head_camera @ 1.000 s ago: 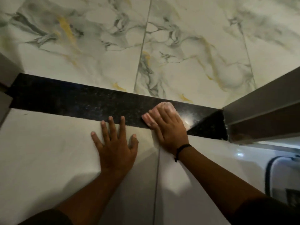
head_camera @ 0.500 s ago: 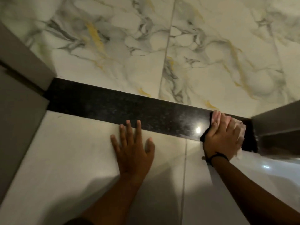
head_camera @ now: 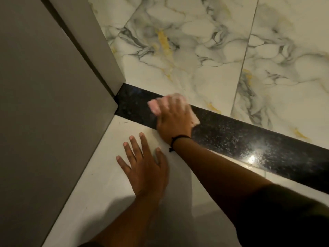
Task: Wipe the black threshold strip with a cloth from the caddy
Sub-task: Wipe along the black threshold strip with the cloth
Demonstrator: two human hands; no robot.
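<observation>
A grey door fills the left of the frame, from the top edge down to the lower left, its foot meeting the floor at the left end of the strip. Beyond it, across the upper right, lies marble tile, white with grey veins and yellow streaks, split by a grout line. Nearer, across the lower middle, is plain white tile, partly in the shadow of the arms.

Between the two floors runs the strip, black and speckled, slanting from the door's foot at centre left down to the right edge. A bright glint of light sits on it toward the right.

The right hand lies across the strip near its left end, palm down, fingers together and pressing the cloth flat against the stone. The cloth is pale pink and shows past the fingertips and at the hand's right side. A black band circles that wrist.

The left hand rests flat on the white tile just below the strip, fingers spread, holding nothing. The right forearm crosses just above it.
</observation>
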